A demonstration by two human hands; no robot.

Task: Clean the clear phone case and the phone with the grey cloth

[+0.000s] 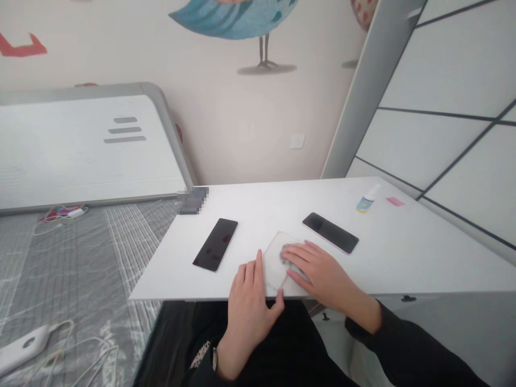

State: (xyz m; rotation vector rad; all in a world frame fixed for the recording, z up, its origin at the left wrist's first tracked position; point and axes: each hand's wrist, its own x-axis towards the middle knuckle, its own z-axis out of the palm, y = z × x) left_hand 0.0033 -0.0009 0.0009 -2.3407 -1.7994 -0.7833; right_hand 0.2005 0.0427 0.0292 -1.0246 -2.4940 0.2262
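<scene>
A clear, flat case, which looks like a transparent phone case, lies at the near edge of the white table. My left hand holds its left side and lower corner, fingers along the edge and thumb at the corner. On its right part, my right hand presses down with bent fingers on a small grey cloth, mostly hidden under the palm. A dark-screened phone rests left of the case. Another phone lies beyond my right hand, tilted the other way.
Toward the back right stand a small spray bottle with a blue and yellow label and a pink slip. A blurred dark item sits at the back left corner. Left of the table is a bed with cables and a white device.
</scene>
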